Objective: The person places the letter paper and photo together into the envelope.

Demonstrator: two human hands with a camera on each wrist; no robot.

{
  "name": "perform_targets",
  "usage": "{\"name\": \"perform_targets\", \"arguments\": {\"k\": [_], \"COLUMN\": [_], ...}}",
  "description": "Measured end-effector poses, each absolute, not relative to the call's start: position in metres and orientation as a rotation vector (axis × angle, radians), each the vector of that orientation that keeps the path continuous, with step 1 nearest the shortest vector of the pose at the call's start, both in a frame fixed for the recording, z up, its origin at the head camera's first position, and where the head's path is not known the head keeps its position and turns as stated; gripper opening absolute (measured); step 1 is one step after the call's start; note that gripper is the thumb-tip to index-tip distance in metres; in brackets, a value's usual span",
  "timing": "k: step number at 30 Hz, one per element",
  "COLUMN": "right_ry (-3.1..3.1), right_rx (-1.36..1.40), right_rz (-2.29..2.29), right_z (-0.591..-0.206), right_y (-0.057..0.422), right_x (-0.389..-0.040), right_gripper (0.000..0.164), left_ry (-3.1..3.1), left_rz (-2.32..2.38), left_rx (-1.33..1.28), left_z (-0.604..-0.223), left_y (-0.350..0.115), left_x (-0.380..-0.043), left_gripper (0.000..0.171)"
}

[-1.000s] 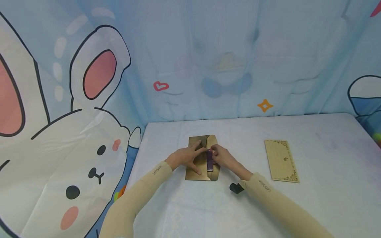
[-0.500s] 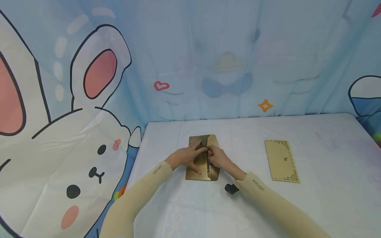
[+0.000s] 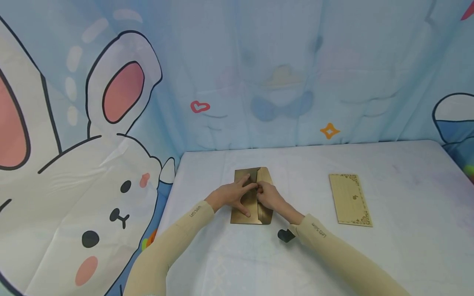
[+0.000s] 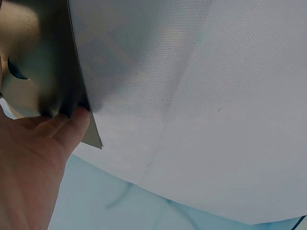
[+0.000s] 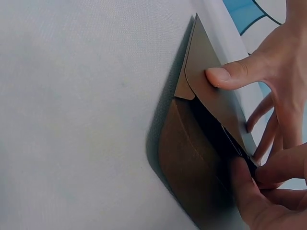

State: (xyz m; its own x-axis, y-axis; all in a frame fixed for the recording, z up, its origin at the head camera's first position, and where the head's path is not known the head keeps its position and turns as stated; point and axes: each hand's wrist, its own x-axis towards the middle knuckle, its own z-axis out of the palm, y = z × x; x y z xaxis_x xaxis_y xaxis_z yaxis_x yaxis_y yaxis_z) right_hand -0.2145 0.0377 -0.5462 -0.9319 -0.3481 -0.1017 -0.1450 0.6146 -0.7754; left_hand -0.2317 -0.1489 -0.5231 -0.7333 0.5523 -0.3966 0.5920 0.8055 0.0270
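Observation:
A gold envelope (image 3: 244,218) lies on the white-covered table, its flap (image 5: 187,158) folded open to the right. My left hand (image 3: 231,194) rests on the envelope's body with fingers spread, thumb and fingertips pressing it down. At the mouth of the envelope is my right hand (image 3: 271,196), its thumb and fingers curled together, pinching. The right wrist view shows these fingertips (image 5: 242,177) at the dark gap between flap and body. Any purple paper slip there is hidden inside the envelope and behind the fingers.
A pale wooden board (image 3: 349,200) with dark corner ornaments lies to the right on the table (image 3: 407,197). A black object (image 3: 286,235) sits by the right sleeve cuff. Behind the table's far edge hangs a blue cartoon curtain (image 3: 222,74).
The purple slip, plainly visible a second ago, has gone left into the envelope and out of sight. My right hand has moved slightly left with it; the left hand has stayed put.

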Motion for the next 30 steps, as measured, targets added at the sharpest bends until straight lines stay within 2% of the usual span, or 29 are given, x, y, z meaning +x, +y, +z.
{"name": "perform_targets", "arguments": {"k": [13, 30], "right_ry": [2.525, 2.468], "right_rx": [-0.384, -0.496], "right_rz": [-1.280, -1.310], "right_z": [-0.547, -0.545], "right_y": [0.039, 0.068], "right_x": [-0.213, -0.202], "right_gripper": [0.034, 0.050], "left_ry": [2.596, 2.588], "left_rz": [-0.141, -0.131], "left_rx": [0.851, 0.836], "left_z": [-0.522, -0.520], "left_y": [-0.148, -0.147], "left_x": [-0.230, -0.229], "left_gripper": [0.115, 0.115]}}
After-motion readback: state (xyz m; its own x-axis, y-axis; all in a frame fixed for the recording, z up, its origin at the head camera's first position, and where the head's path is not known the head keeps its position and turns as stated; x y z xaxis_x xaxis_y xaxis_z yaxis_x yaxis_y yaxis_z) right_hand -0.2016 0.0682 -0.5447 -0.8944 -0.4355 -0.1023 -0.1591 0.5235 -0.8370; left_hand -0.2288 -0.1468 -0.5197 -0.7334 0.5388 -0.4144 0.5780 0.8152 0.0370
